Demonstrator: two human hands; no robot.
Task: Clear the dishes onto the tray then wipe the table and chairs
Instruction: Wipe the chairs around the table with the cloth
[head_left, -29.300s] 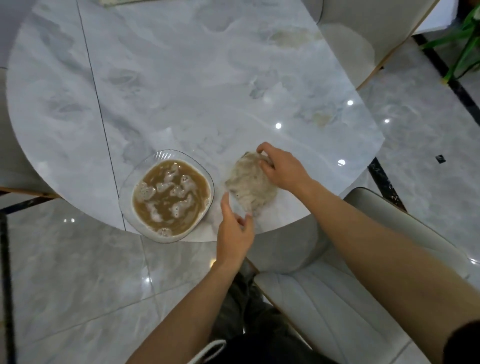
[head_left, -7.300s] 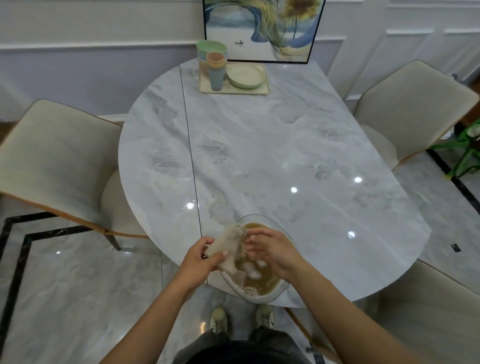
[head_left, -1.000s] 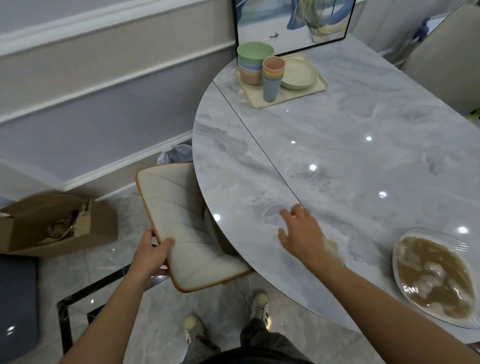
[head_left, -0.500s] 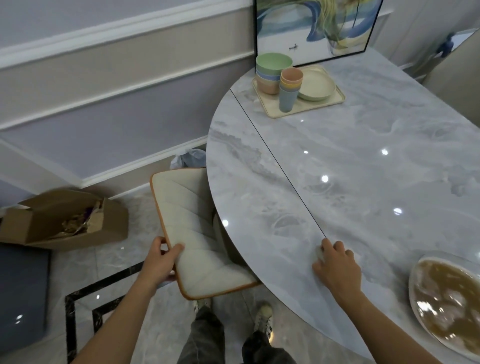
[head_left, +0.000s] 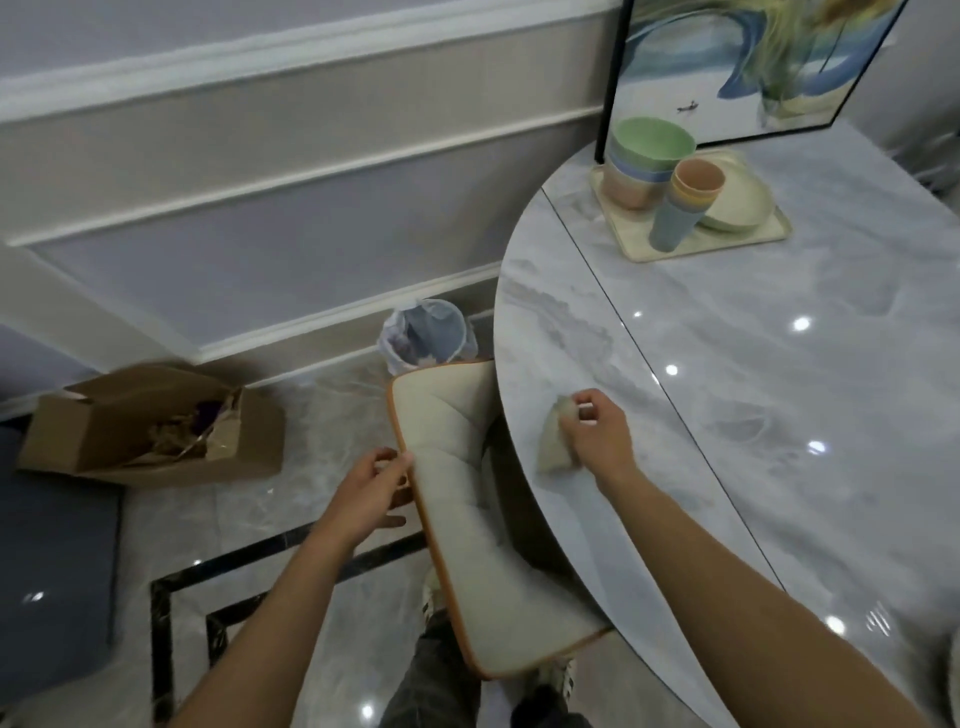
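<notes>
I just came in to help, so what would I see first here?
First, the right hand holding a cloth on the shiny marble table, near its rounded edge. The left hand grips a cream chair beside it. At the far end, colourful bowls and cups sit stacked on a tray.

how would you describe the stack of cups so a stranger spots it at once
On the grey marble table, a cream tray sits at the far end before the framed picture. The stack of cups stands near its front edge: tall, narrow, orange on top, blue at the bottom, unlike the wide green-topped bowls and flat pale plate beside it.
</notes>
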